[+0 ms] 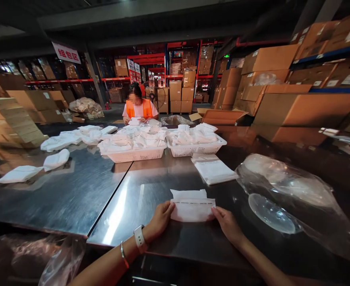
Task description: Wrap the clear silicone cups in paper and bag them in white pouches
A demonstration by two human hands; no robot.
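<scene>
Between my two hands is a white folded pouch [192,209] with a line of dark print across it, held just above the metal table [151,174]. My left hand [162,216] pinches its left edge, thumb on top. At its right edge my right hand [227,222] grips in the same way. Beyond the pouch lies a stack of flat white pouches [215,170]. Two white plastic baskets [139,155] stand farther back, heaped with white packets [189,136].
A clear plastic bag [288,186] with clear round items spreads over the right side. White packets [21,174] lie on the left, near stacked boxes [10,123]. A person in an orange vest [146,108] handles a packet across the table. A cardboard carton [222,116] stands behind.
</scene>
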